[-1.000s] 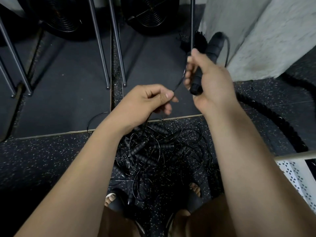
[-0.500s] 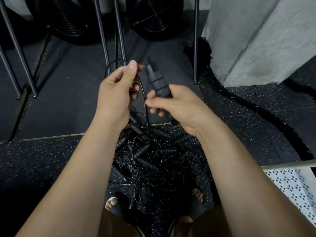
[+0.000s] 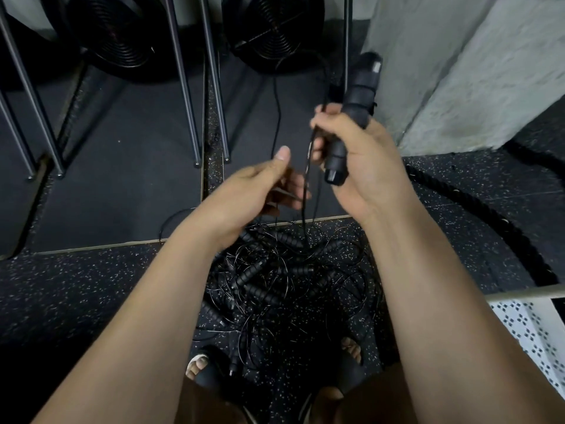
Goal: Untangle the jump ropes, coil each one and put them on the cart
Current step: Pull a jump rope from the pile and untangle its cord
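Above the tangle [image 3: 281, 276], right hand [image 3: 363, 166] grips a handle [image 3: 356, 99]; left hand [image 3: 253, 194] blurred, hold unclear; best draw cord [image 3: 303, 215] out slowly, keeping loops even.

Rope tangle [image 3: 275, 280] below, metal legs [image 3: 186, 111] ahead, wall [image 3: 458, 71] right, mat [image 3: 122, 185] seemingly passable

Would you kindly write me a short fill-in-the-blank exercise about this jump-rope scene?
1. The right hand grips a foam handle coloured ___.
2. The tangled pile of ropes lies on the floor between the person's ___.
3. The perforated cart corner at lower right is ___.
Missing words: black; feet; white.
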Tool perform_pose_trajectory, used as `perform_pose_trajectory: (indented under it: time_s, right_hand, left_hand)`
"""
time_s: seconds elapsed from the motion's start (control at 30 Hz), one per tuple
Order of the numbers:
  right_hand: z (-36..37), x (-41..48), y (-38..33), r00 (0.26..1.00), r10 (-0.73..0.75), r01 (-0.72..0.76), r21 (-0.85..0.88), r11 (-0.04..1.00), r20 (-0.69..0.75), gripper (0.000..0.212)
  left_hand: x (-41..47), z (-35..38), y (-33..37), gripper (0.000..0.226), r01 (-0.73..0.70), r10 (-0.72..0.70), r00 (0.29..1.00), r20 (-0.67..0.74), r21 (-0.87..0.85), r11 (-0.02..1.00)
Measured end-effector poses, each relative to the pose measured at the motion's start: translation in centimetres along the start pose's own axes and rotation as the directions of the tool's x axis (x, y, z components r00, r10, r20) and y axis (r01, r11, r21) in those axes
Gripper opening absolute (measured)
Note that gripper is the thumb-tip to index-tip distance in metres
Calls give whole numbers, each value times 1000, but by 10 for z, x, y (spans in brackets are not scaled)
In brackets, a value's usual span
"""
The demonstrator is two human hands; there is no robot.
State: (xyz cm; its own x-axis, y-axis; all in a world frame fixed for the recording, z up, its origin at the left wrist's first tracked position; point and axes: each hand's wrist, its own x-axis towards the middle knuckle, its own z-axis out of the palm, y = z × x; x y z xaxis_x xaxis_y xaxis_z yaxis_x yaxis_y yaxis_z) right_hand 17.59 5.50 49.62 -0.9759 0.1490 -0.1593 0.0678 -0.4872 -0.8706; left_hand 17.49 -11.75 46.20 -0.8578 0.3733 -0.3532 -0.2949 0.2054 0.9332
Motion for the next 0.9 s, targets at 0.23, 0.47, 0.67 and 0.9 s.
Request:
perform_pose_trajectory:
  time_s: [0.23, 0.47, 0.67, 0.9]
  right_hand:
    - [-16, 9, -7, 975, -27, 61, 145, 988, -222, 11]
    - [-21, 4, 5, 985, 145, -154, -104, 983, -88, 25]
    - [-20, -26, 13, 898, 405, -301, -432, 850, 172, 25]
    - [-7, -40, 21, 922, 343, -151, -650, 745, 179, 17]
  left_hand:
    - [-5, 2, -8, 19, -84, 12, 944, 329, 204, 975]
    - [-9, -6, 4, 21, -214, 202, 953, 223, 27, 977]
    - [-7, -26, 1, 17, -244, 244, 970, -15, -105, 964]
    - [-4, -45, -7, 16, -270, 183, 942, -281, -311, 911]
